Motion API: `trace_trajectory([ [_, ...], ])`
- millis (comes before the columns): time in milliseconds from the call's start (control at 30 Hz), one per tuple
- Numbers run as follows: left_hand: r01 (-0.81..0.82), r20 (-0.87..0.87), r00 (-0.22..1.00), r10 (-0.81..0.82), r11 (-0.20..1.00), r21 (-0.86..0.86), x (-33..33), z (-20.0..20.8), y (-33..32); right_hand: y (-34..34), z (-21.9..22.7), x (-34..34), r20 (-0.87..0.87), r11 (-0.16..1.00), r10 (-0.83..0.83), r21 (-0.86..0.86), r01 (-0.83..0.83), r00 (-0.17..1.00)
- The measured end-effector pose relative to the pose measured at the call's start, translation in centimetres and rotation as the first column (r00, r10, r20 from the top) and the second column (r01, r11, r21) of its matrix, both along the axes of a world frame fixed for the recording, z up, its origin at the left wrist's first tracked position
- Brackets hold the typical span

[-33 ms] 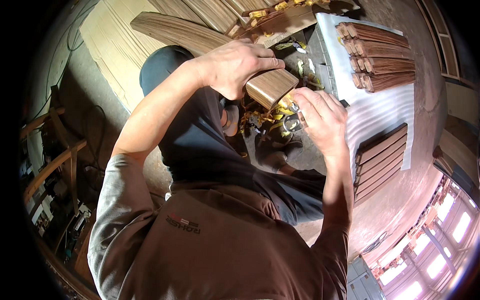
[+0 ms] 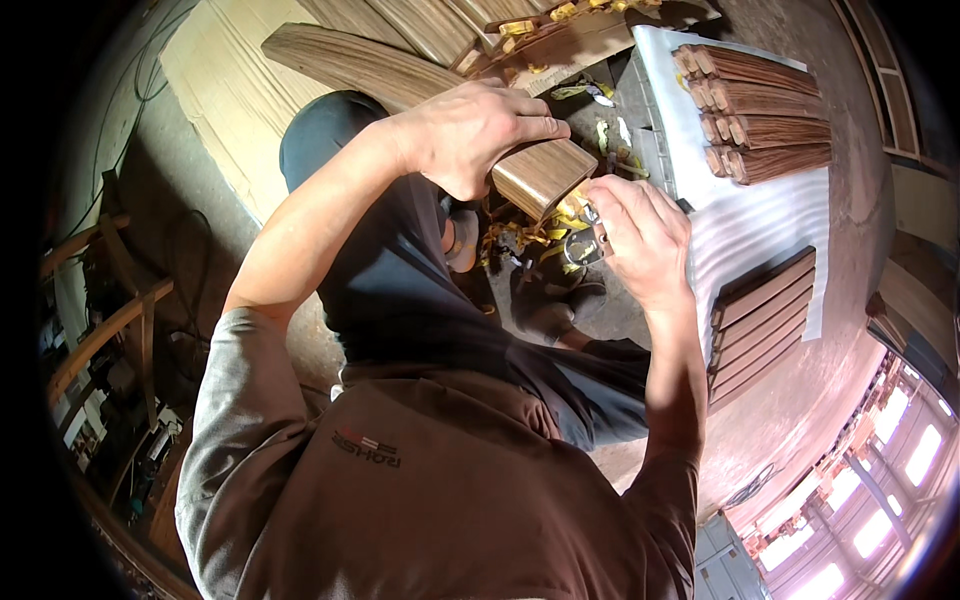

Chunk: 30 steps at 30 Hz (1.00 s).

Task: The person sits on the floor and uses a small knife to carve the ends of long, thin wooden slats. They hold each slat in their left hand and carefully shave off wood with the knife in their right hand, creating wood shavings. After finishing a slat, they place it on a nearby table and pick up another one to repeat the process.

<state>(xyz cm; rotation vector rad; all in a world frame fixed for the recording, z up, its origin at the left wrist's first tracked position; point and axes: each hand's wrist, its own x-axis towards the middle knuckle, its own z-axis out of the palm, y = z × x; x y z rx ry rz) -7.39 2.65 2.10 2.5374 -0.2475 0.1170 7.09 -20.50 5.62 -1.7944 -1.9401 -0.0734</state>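
A long, smooth brown wooden board [image 2: 545, 178] with rounded edges runs from the far left to in front of me. My left hand [image 2: 485, 130] is closed over its top near the close end, thumb on one side and fingers on the other. At that end face, bits of yellow tape [image 2: 570, 208] stick out. My right hand [image 2: 645, 235] is pinched beside this end, on a small shiny tool with a ring-shaped part [image 2: 583, 247]. The fingers hide most of the tool, so its kind cannot be made out.
Yellow and pale scraps [image 2: 535, 238] litter the floor by my feet. More boards [image 2: 425, 30] with yellow-taped ends lie beyond on cardboard [image 2: 215, 110]. At right, bundled dark wood pieces [image 2: 765, 115] and flat slats [image 2: 765, 320] rest on a white-sheeted surface [image 2: 760, 220].
My right hand has turned slightly and shifted a little left, bringing more of the tool's ring into sight. My left hand and the board have stayed put.
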Motion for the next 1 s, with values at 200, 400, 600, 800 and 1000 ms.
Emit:
trace_trajectory([
  [200, -0.034, 0.013, 0.999, 0.033, 0.999, 0.043, 0.2, 0.3, 0.0, 0.9, -2.7, -1.5, -0.623, 0.834, -0.504, -0.168, 0.526, 0.599],
  [400, -0.115, 0.144, 0.984, 0.106, 0.992, 0.056, 0.2, 0.2, -0.1, 1.4, -2.9, -0.9, -0.774, 0.715, -0.601, -0.408, 0.567, 0.2],
  [600, -0.239, 0.314, 0.927, 0.205, 0.969, 0.071, 0.6, 0.1, 0.0, -1.0, -5.5, -3.9, -0.698, 0.688, -0.696, -0.58, 0.437, 0.169],
  [800, -0.259, 0.319, 0.924, 0.213, 0.96, 0.109, 1.0, -0.4, 0.0, -5.0, 1.3, -7.7, -0.942, 0.831, -0.333, -0.282, 0.48, 0.024],
  [1000, -0.304, 0.34, 0.904, 0.259, 0.949, 0.085, 1.9, 0.1, 0.1, -8.1, 3.5, -4.2, -0.644, 0.712, -0.515, 0.045, 0.701, 0.565],
])
